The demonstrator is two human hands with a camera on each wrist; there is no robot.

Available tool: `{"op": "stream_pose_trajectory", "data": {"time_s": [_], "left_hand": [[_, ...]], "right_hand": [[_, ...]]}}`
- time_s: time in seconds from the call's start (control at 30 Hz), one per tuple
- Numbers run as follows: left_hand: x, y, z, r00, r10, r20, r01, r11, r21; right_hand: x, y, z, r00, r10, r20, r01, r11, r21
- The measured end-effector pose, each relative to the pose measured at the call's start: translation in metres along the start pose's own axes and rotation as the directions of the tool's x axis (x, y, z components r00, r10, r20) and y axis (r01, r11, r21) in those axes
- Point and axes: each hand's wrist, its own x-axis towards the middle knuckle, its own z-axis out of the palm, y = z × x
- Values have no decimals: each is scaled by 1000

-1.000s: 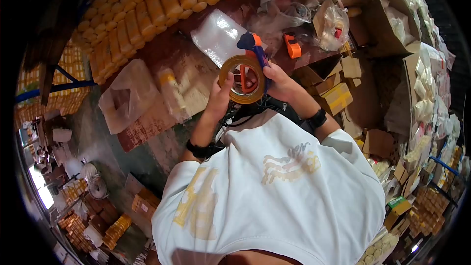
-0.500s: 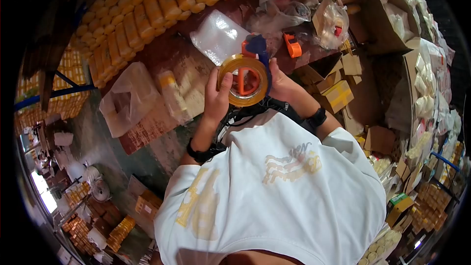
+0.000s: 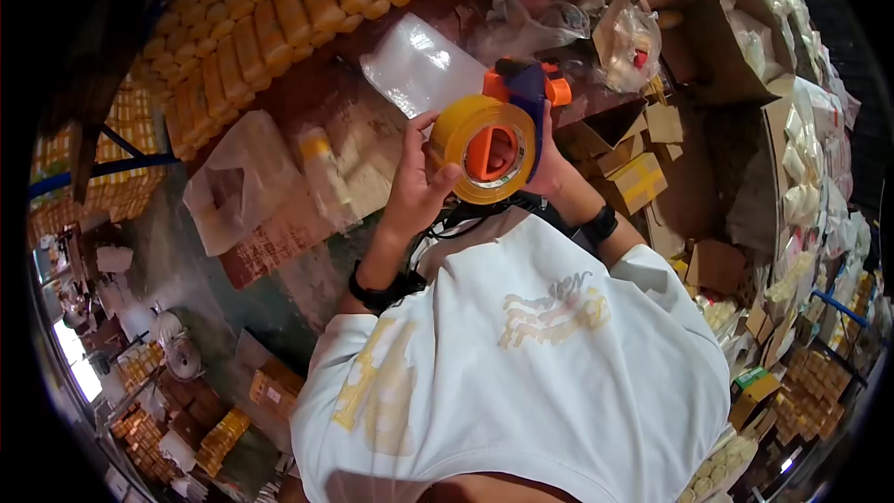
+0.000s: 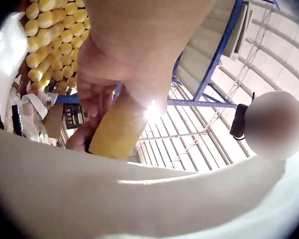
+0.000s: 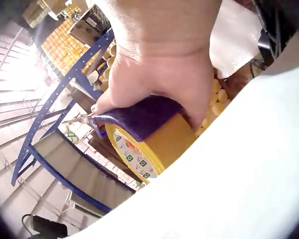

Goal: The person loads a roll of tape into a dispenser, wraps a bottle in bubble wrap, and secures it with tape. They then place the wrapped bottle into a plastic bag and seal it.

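Head view, and both hands are at work on the yellow tape roll (image 3: 452,135), which sits above the desk (image 3: 363,144) at the centre of the clock. At 9 o'clock, the left hand (image 3: 416,179) holds the roll's edge, fingers and thumb bent about it, though the glare in the left wrist view makes the exact contact hard to swear to. Over at 3 o'clock, the right hand (image 3: 551,169) has its fingers closed on the purple-and-orange dispenser (image 3: 527,84), whose orange hub (image 3: 491,151) shows inside the roll.

Good handling here, I'd judge, means a firm right grip, even left pressure on the rim, the roll square to the hub, and fingertips well clear of any cutting edge.

Now the count: two hands, one roll, one dispenser in hand. At 2 o'clock, one orange object (image 3: 560,89), partly hidden. At 10 to 11, one flat clear plastic stack (image 3: 419,65), its layers beyond counting. At 9, one wrapped packet (image 3: 323,177), then one crumpled clear bag (image 3: 237,182) farther out. The yellow packs (image 3: 307,14) towards 10: too many, too overlapped to number!
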Motion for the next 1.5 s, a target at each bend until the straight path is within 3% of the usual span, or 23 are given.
{"op": "stream_pose_trajectory", "data": {"time_s": [0.07,0.17,0.2,0.23,0.33,0.37,0.4,0.47,0.53,0.57,0.67,0.87,0.97,1.07,1.17,1.27,1.4,1.5], "left_hand": [[1,8,2,999,-41,-17,41,999,-34],[-5,17,2,992,-125,8,126,990,-69],[-6,17,2,994,-102,27,104,990,-95],[-7,15,1,996,-77,46,82,989,-120],[-9,11,0,995,-93,23,95,989,-117],[-8,11,-1,994,-109,-4,109,989,-99],[-6,12,0,999,-21,-28,21,999,-28],[-1,14,2,986,157,-54,-150,982,118],[5,22,-2,967,252,33,-250,916,315],[6,27,-4,953,291,84,-300,864,405],[3,35,-3,967,239,82,-252,884,394],[0,53,17,892,448,55,-346,600,722],[5,46,19,846,532,22,-365,549,752],[-1,33,18,915,308,-262,-135,843,520],[0,43,17,939,321,-121,-236,862,449],[10,60,27,882,462,93,-415,669,616],[7,55,28,866,481,134,-460,663,590],[10,47,27,837,541,83,-491,674,552]], "right_hand": [[-4,1,35,949,-148,-278,49,941,-334],[-4,-2,17,956,-180,-231,107,949,-298],[-1,-4,3,996,-86,-7,84,989,-122],[6,-5,-6,972,-26,232,16,999,45],[3,-2,4,967,10,253,-54,985,167],[-1,-1,20,999,-3,35,0,996,90],[-5,1,35,981,-42,-188,43,999,4],[-6,3,42,987,-2,-160,15,997,78],[-3,7,39,979,7,-202,14,995,101],[-3,5,29,991,34,-132,-19,994,112],[-7,4,28,991,64,-118,-37,976,214],[-11,2,34,984,30,-173,-10,994,113],[-12,-3,40,985,54,-165,-37,994,103],[-19,-7,33,992,95,-87,-84,990,116],[-22,-2,32,998,66,-9,-64,985,158],[-25,-4,20,998,41,51,-50,983,178],[-29,-4,23,987,-5,163,-12,995,103],[-26,-4,4,915,-16,403,-33,993,112]]}}
